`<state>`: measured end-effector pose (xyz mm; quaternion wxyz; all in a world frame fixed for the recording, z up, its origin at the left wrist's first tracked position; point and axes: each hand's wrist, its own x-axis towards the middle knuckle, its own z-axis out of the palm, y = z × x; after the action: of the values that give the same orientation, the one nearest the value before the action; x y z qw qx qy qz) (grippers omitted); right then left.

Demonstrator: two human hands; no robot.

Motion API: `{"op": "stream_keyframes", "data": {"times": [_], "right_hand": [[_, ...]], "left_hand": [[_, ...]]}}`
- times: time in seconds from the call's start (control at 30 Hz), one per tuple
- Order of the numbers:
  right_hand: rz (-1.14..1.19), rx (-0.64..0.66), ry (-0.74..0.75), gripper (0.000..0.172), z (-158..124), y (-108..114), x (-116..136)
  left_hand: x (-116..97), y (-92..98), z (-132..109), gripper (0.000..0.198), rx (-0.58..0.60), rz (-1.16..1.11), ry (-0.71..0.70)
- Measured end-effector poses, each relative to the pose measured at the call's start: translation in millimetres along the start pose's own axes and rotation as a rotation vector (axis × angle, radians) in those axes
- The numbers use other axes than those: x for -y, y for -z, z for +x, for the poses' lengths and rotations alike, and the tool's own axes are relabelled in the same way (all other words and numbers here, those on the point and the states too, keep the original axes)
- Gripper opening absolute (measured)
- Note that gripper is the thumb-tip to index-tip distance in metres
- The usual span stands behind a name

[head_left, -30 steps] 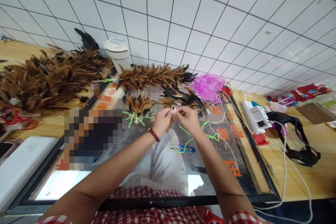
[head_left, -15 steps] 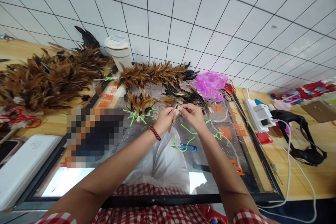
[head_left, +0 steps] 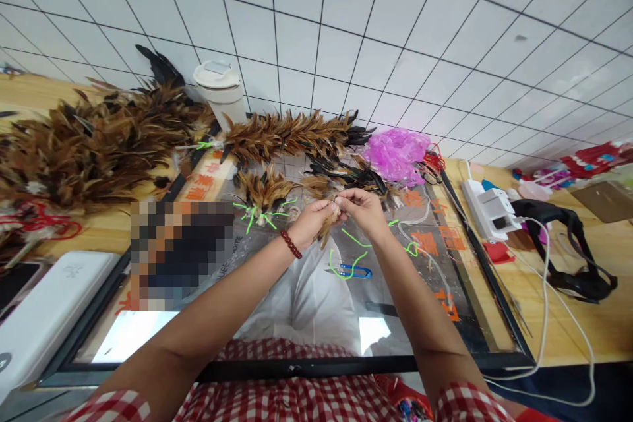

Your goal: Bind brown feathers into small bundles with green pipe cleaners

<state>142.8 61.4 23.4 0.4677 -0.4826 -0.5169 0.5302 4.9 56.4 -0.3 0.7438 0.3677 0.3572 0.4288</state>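
My left hand (head_left: 312, 224) is closed on a small brown feather bunch (head_left: 325, 229), which hangs below its fingertips above the glass tabletop. Beside it, my right hand (head_left: 362, 211) has its fingers pinched at the top of the same bunch, close to the left fingertips. Behind the hands lie loose dark and brown feathers (head_left: 346, 175). A feather cluster with green ties (head_left: 264, 194) is left of them. Nearer my body, blue-handled snips (head_left: 357, 271) rest beside green strings (head_left: 353, 241).
A long feather strand (head_left: 291, 137) runs along the back, by a white lidded cup (head_left: 221, 92). Pink plastic (head_left: 398, 155) sits at back right. A large feather pile (head_left: 93, 145) and white power bank (head_left: 57, 316) are left; a power strip (head_left: 487, 211) and cables are right.
The brown feather bunch now shows more plainly below my fingertips. My right hand has shifted slightly, its fingers still meeting the left ones. The whole view has tilted a little.
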Motion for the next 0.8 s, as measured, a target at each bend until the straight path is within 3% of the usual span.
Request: {"op": "stream_keyframes", "data": {"times": [0.23,0.43,0.67,0.8], "right_hand": [[-0.125,-0.061,0.096,0.028,-1,1,-3],[-0.289,-0.113,0.182,0.031,1,7,0],[-0.203,-0.017,0.223,0.028,-1,7,7],[0.012,0.141,0.046,0.032,-5,0,7]], "left_hand": [[4,6.0,2,0.036,0.050,-0.011,0.014],[-5,0.7,-2,0.038,0.052,-0.079,-0.074],[-7,-0.6,-5,0.037,0.085,-0.051,-0.051],[-4,-0.7,-5,0.038,0.116,-0.084,-0.007]]}}
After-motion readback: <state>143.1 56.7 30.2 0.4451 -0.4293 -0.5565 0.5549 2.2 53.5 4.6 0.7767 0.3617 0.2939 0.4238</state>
